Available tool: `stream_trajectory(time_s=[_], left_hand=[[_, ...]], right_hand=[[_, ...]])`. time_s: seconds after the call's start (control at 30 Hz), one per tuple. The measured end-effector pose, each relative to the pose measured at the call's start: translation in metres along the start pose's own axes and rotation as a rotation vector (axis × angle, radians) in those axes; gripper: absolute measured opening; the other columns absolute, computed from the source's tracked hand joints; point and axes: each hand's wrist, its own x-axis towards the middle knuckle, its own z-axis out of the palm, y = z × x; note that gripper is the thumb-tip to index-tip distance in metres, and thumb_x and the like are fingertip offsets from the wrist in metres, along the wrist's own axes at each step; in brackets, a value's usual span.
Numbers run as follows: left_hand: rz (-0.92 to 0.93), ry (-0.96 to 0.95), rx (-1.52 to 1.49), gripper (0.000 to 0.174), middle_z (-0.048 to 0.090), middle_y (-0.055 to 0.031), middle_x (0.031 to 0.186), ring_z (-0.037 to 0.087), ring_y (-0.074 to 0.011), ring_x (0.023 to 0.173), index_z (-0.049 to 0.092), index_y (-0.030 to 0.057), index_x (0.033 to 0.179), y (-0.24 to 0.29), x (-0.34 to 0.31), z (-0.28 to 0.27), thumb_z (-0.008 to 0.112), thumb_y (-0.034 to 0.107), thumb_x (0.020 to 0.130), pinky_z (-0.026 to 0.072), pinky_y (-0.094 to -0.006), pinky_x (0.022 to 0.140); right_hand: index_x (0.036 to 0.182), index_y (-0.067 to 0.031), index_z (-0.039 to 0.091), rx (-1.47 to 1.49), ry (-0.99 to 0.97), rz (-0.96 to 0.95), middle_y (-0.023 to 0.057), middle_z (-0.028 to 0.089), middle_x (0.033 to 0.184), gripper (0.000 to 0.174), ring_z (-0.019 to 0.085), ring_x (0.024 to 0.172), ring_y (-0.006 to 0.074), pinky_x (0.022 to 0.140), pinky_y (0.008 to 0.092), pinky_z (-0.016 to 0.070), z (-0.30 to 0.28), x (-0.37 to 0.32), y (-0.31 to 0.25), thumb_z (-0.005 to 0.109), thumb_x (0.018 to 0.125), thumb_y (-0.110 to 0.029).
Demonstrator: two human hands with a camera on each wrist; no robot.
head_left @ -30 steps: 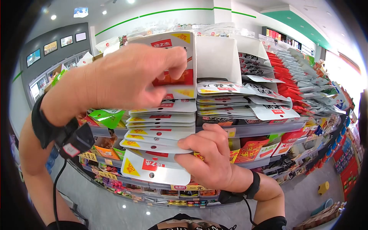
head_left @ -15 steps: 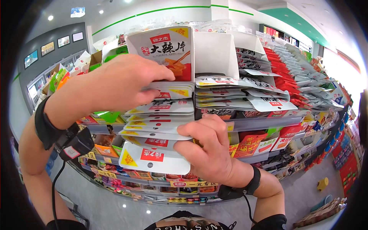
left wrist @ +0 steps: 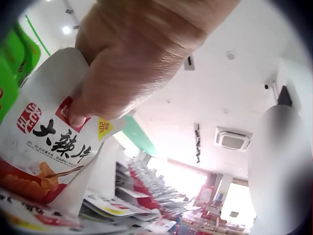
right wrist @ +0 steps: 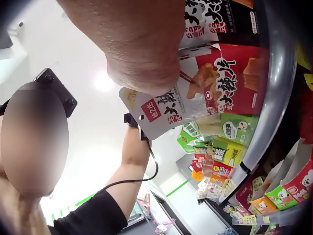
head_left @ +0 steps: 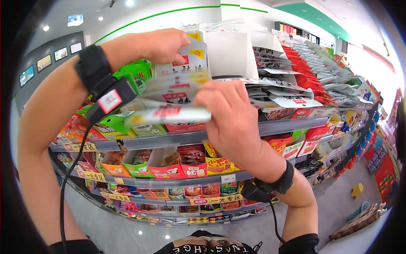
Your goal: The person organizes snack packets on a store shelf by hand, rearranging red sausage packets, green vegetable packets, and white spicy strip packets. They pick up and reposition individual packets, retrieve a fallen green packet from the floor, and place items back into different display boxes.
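In the head view my left hand (head_left: 165,46) is at the back of the display box and pinches the top of an upright white-and-red snack packet (head_left: 194,63). The left wrist view shows its thumb (left wrist: 78,110) pressed on the packet's red logo, with the other fingers mostly hidden. Lower down, my right hand (head_left: 232,118) grips the right edge of the front snack packets (head_left: 177,115), which are blurred and lean over the shelf front. From the right wrist, a white packet (right wrist: 156,115) shows beneath that hand, in front of the red printed box (right wrist: 237,78).
To the right stand a white-backed box (head_left: 230,55) of similar packets and rows of red packets (head_left: 296,63). Green packets (head_left: 137,76) are at the left. A grey shelf edge (head_left: 169,142) runs below, above more shelves of boxed snacks (head_left: 169,169).
My left hand has moved up and back, from the middle of the stack to the top of a packet at the rear. The right hand has risen, and the front packets have lifted with it.
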Motion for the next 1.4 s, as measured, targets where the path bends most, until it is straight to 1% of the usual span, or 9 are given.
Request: stream_trajectory(time_s=[0.1,0.23,0.37,0.43,0.67,0.8,1.1,1.2,1.4], left_hand=[[0.006,0.118,-0.085,0.034,0.061,-0.0163,0.082,0.059,-0.025,0.076,0.06,-0.0001,0.098,-0.017,0.004,-0.017,0.068,0.016,0.069,0.0468,-0.0344,0.069],[-0.054,0.161,-0.36,0.036,0.061,-0.0064,0.077,0.058,-0.0133,0.072,0.059,0.0018,0.102,-0.027,-0.009,-0.042,0.068,0.009,0.068,0.0463,-0.0259,0.067],[0.107,-0.019,-0.495,0.041,0.061,-0.0053,0.079,0.058,-0.0125,0.077,0.059,0.0032,0.104,0.005,-0.04,-0.038,0.071,0.013,0.066,0.0465,-0.0263,0.071],[0.028,-0.192,-0.662,0.043,0.062,-0.0056,0.087,0.057,-0.0139,0.084,0.059,0.0053,0.106,0.017,-0.05,-0.033,0.072,0.014,0.066,0.0463,-0.0279,0.074],[0.433,0.33,-0.114,0.039,0.053,-0.0107,0.086,0.054,-0.0288,0.082,0.057,0.0048,0.094,0.027,-0.071,-0.019,0.069,0.011,0.058,0.0446,-0.035,0.073],[0.178,0.226,0.043,0.041,0.054,-0.0108,0.088,0.054,-0.0308,0.086,0.055,0.004,0.098,0.04,-0.074,0.0,0.069,0.012,0.06,0.044,-0.0382,0.074],[0.24,0.441,0.062,0.05,0.053,-0.0134,0.091,0.054,-0.03,0.086,0.05,0.0044,0.102,0.043,-0.073,0.008,0.074,0.016,0.06,0.0439,-0.0382,0.072],[-0.055,-0.02,0.064,0.047,0.052,-0.0127,0.093,0.054,-0.0304,0.087,0.048,0.0047,0.099,0.059,-0.071,-0.018,0.073,0.015,0.061,0.0442,-0.0381,0.073],[0.216,0.4,0.1,0.045,0.056,-0.014,0.085,0.056,-0.0343,0.08,0.046,0.0046,0.096,0.045,-0.068,0.009,0.072,0.013,0.061,0.0441,-0.04,0.069]], right_hand=[[0.08,-0.0094,0.052,-0.086,-0.09,0.101,0.004,0.055,0.082,0.019,0.051,0.077,0.025,0.06,0.0345,0.0444,-0.001,0.013,0.003,0.06,0.065,-0.001],[0.078,-0.01,0.053,-0.166,-0.206,0.148,0.0028,0.056,0.08,0.019,0.053,0.078,0.0238,0.06,0.0353,0.0448,-0.003,0.03,0.008,0.065,0.066,-0.002],[0.075,-0.0097,0.055,-0.154,-0.236,0.121,0.003,0.058,0.084,0.018,0.053,0.079,0.0246,0.061,0.035,0.045,-0.003,0.03,0.011,0.065,0.063,-0.002],[0.073,-0.0093,0.055,-0.134,-0.228,0.09,0.0032,0.06,0.087,0.018,0.053,0.081,0.0249,0.064,0.0348,0.0452,-0.006,0.025,0.006,0.065,0.06,-0.001],[0.076,-0.0093,0.059,-0.184,-0.185,0.027,0.008,0.052,0.113,0.027,0.047,0.098,0.0286,0.082,0.0392,0.0387,-0.014,0.011,0.004,0.066,0.053,0.003],[0.081,-0.0111,0.061,-0.255,-0.133,0.005,0.007,0.049,0.109,0.033,0.043,0.1,0.0275,0.084,0.0398,0.0347,-0.012,0.004,0.001,0.068,0.051,0.002],[0.097,-0.0127,0.054,-0.206,0.026,-0.136,0.0053,0.048,0.096,0.044,0.045,0.088,0.0246,0.077,0.0381,0.0365,-0.011,-0.017,-0.015,0.073,0.059,-0.003],[0.096,-0.0103,0.05,-0.077,0.009,-0.143,0.0059,0.049,0.093,0.045,0.047,0.082,0.0229,0.069,0.0352,0.0388,-0.008,-0.031,-0.028,0.074,0.059,-0.005],[0.096,-0.0098,0.052,-0.002,0.053,-0.096,0.0054,0.05,0.093,0.041,0.048,0.081,0.0222,0.066,0.033,0.0389,-0.005,-0.051,-0.031,0.072,0.06,-0.004]])
